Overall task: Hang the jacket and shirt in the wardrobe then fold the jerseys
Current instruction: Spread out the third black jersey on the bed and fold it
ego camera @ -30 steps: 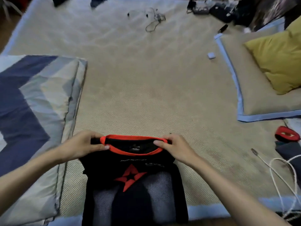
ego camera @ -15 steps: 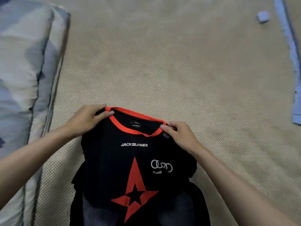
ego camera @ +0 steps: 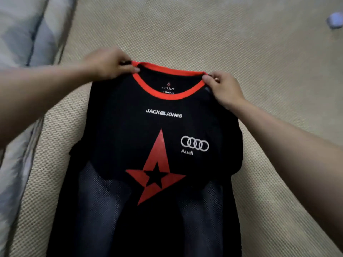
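Note:
A black jersey (ego camera: pixel 130 127) with an orange-red collar, a red star logo and white lettering lies front-up on the woven beige mat (ego camera: pixel 204 34). Its sleeves are folded in, and grey mesh panels show along its lower part. My left hand (ego camera: pixel 105 64) pinches the left shoulder beside the collar. My right hand (ego camera: pixel 222 89) pinches the right shoulder at the collar's other end. The lower hem runs out of view at the bottom.
A folded blue-and-grey patterned quilt (ego camera: pixel 24 34) lies along the left edge of the mat. A small pale blue object (ego camera: pixel 335 21) sits at the far right on the mat.
The view has dropped and closed in on the jersey. Both hands have moved the collar end farther away across the mat, so more of the jersey's front shows flat.

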Available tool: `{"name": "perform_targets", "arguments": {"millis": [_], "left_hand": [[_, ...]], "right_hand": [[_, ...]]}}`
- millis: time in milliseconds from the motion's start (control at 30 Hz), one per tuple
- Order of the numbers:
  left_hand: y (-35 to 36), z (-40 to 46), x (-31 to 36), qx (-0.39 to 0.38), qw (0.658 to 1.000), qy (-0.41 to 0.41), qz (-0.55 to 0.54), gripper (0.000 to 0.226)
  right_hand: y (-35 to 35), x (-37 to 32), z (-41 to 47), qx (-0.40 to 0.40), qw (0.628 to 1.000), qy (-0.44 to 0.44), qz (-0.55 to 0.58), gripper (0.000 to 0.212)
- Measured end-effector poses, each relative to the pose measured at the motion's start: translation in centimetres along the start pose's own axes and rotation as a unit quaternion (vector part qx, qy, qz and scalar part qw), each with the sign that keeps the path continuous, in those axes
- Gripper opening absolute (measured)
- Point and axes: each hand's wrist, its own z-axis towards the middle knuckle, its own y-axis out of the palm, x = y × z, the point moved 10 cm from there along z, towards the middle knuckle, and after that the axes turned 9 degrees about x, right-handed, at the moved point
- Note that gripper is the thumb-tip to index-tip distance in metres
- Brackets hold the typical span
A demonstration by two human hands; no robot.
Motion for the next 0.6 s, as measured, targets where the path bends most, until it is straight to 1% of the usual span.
{"name": "perform_targets", "arguments": {"millis": [67,133,200,267,333,400,467,500,533,600], "left_hand": [[0.1,1.3,-0.4,-0.051,0.998,-0.024,-0.019,0.047],[0.8,1.3,-1.2,-0.115,0.989,-0.065,-0.072,0.054],[1.9,-0.2,-2.7,-0.203,0.967,-0.111,-0.106,0.057],[2.7,-2.1,-4.6,-0.294,0.941,-0.134,-0.101,0.059],[2.4,-3.8,-6.4,-0.350,0.919,-0.159,-0.088,0.064],[1.5,-4.8,-8.0,-0.359,0.908,-0.191,-0.101,0.066],[0.4,-5.3,-8.2,-0.349,0.903,-0.206,-0.143,0.053],[-0.1,-5.4,-8.1,-0.338,0.899,-0.217,-0.174,0.048],[-0.6,-5.6,-7.8,-0.315,0.895,-0.231,-0.214,0.048],[-1.0,-5.5,-7.5,-0.276,0.882,-0.234,-0.303,0.054]], "right_hand": [[0.5,0.2,1.8,0.000,1.000,0.011,-0.024,0.037],[2.0,0.6,2.5,-0.040,0.999,0.027,-0.007,0.036],[3.4,1.0,2.3,-0.078,0.995,0.045,0.043,0.032],[3.6,1.4,1.8,-0.092,0.990,0.071,0.083,0.029],[3.6,1.3,1.5,-0.103,0.986,0.087,0.099,0.029],[3.7,1.2,1.6,-0.105,0.987,0.090,0.087,0.027],[3.8,1.0,1.7,-0.097,0.989,0.084,0.075,0.025],[3.8,1.0,1.8,-0.095,0.990,0.084,0.067,0.025],[3.8,0.9,1.7,-0.093,0.990,0.085,0.062,0.025],[3.7,0.7,1.6,-0.091,0.991,0.084,0.051,0.026]]}}
